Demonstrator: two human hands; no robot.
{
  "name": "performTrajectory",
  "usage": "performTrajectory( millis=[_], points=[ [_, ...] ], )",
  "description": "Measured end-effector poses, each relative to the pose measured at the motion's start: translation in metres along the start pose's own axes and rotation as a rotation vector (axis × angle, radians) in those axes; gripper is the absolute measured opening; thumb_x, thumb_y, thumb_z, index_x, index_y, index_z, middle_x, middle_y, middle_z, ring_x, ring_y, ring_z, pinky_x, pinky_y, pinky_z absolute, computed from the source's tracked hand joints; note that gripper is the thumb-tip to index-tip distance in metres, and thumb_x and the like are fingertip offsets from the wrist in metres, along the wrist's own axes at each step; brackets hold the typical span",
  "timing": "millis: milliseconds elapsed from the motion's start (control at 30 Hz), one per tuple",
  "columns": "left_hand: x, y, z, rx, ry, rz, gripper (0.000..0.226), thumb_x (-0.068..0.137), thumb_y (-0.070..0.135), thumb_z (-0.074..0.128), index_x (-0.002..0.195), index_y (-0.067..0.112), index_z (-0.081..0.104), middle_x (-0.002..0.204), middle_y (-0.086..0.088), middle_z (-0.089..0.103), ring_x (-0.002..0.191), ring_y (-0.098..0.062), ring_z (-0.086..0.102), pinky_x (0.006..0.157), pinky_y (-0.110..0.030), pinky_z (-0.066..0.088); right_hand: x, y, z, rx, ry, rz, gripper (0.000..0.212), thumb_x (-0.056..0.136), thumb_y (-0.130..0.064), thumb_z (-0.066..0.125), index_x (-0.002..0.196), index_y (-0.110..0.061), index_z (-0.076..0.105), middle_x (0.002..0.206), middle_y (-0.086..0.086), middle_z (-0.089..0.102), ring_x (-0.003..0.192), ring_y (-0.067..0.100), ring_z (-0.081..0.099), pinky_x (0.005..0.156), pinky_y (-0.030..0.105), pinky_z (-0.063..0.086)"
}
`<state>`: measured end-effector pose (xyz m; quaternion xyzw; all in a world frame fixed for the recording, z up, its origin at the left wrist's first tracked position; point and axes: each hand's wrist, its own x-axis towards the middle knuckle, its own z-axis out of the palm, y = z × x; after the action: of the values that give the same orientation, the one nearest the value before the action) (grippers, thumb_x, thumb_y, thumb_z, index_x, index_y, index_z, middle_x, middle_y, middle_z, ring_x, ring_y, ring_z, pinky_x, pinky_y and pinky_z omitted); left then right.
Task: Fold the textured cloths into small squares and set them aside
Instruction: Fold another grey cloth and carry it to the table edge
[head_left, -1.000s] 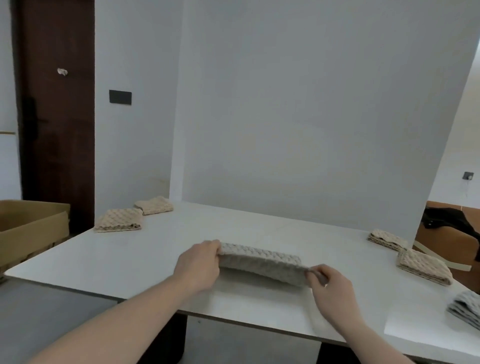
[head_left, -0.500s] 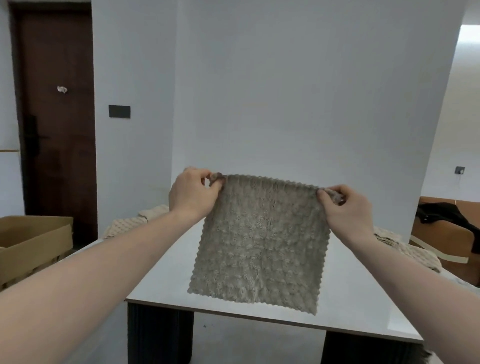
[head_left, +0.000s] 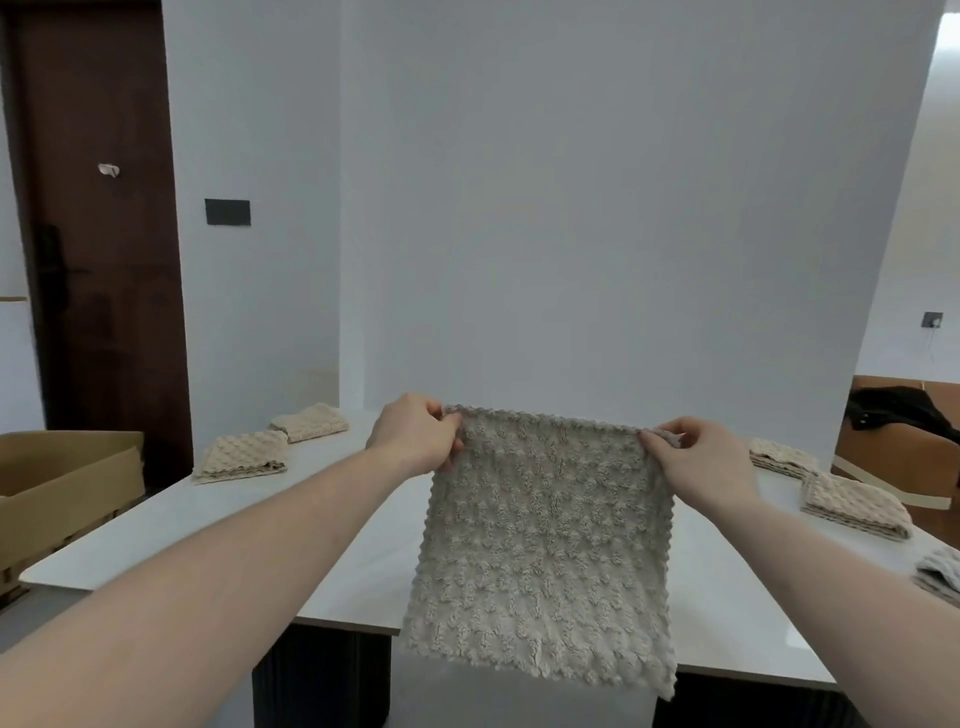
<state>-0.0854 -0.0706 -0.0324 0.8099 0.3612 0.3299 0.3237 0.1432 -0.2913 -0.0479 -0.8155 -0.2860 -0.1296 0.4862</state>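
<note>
Head view: left hand (head_left: 415, 439) and right hand (head_left: 698, 460) pinch the grey cloth's (head_left: 543, 545) top corners; its bottom edge, at six o'clock, could overhang the table (head_left: 260, 530) and fold crookedly.

A white table (head_left: 218, 525) has a cardboard box (head_left: 62, 483) just left, a dark door (head_left: 98, 234) behind that box.
</note>
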Motion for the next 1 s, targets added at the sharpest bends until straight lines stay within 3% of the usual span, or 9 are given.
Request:
performTrajectory(
  millis=[133,200,300,400,600,700,867,1000],
  points=[
    [0.018,-0.003,0.019,-0.21,-0.026,-0.094,0.019,0.096,0.024,0.06,0.087,0.015,0.073,0.08,0.003,0.079,0.064,-0.017,0.072,0.06,-0.027,0.057,0.014,0.02,0.02,0.03,0.009,0.039,0.018,0.086,-0.045,0.072,0.081,-0.027,0.072,0.074,-0.008,0.074,0.075,0.021,0.071,0.075,0.04,0.06],
    [0.026,-0.009,0.027,-0.309,-0.066,-0.151,0.018,0.093,0.025,0.062,0.091,0.014,0.075,0.085,0.0,0.079,0.066,-0.018,0.07,0.067,-0.033,0.061,0.021,0.029,0.03,0.054,0.006,0.053,0.018,0.084,-0.046,0.071,0.081,-0.029,0.072,0.076,-0.008,0.075,0.076,0.021,0.072,0.076,0.043,0.062],
    [0.036,-0.019,0.038,-0.391,-0.084,-0.2,0.021,0.09,0.032,0.064,0.089,0.014,0.076,0.087,-0.002,0.079,0.071,-0.021,0.069,0.08,-0.04,0.062,0.025,0.035,0.041,0.047,0.009,0.038,0.012,0.089,-0.038,0.071,0.082,-0.028,0.072,0.084,-0.008,0.072,0.083,0.021,0.07,0.079,0.038,0.057],
    [0.041,-0.025,0.044,-0.416,-0.086,-0.204,0.022,0.088,0.036,0.064,0.086,0.017,0.075,0.09,-0.001,0.079,0.074,-0.02,0.068,0.076,-0.035,0.057,0.027,0.039,0.048,0.034,0.0,0.016,0.008,0.094,-0.028,0.067,0.087,-0.027,0.071,0.088,-0.008,0.07,0.09,0.019,0.065,0.08,0.032,0.048],
    [0.041,-0.037,0.05,-0.368,-0.067,-0.209,0.034,0.089,0.042,0.06,0.097,0.012,0.073,0.093,-0.002,0.077,0.09,-0.025,0.073,0.079,-0.036,0.057,0.02,0.045,0.051,0.041,-0.05,-0.004,0.011,0.093,-0.021,0.065,0.087,-0.028,0.072,0.091,-0.012,0.071,0.09,0.015,0.068,0.078,0.032,0.052],
    [0.034,-0.044,0.051,-0.338,-0.077,-0.226,0.035,0.09,0.046,0.059,0.094,0.014,0.073,0.098,-0.002,0.074,0.091,-0.023,0.075,0.078,-0.037,0.057,0.007,0.046,0.047,0.026,-0.096,-0.033,0.019,0.087,-0.014,0.065,0.079,-0.028,0.073,0.085,-0.012,0.073,0.082,0.01,0.069,0.067,0.027,0.051],
    [0.012,-0.06,0.05,-0.23,-0.116,-0.228,0.014,0.086,0.026,0.07,0.087,0.012,0.071,0.091,-0.002,0.077,0.087,-0.02,0.076,0.068,-0.031,0.053,-0.021,0.045,0.032,0.008,-0.185,-0.054,0.021,0.079,-0.009,0.068,0.071,-0.028,0.074,0.072,-0.01,0.073,0.075,0.005,0.068,0.064,0.021,0.048],
    [-0.006,-0.076,0.049,-0.061,-0.13,-0.179,0.004,0.079,0.022,0.073,0.083,0.021,0.073,0.085,0.003,0.077,0.085,-0.018,0.073,0.076,-0.032,0.058,-0.046,0.051,0.021,-0.039,-0.258,-0.085,0.02,0.076,-0.009,0.069,0.069,-0.027,0.074,0.072,-0.013,0.074,0.077,0.001,0.068,0.071,0.022,0.053]
  ],
)
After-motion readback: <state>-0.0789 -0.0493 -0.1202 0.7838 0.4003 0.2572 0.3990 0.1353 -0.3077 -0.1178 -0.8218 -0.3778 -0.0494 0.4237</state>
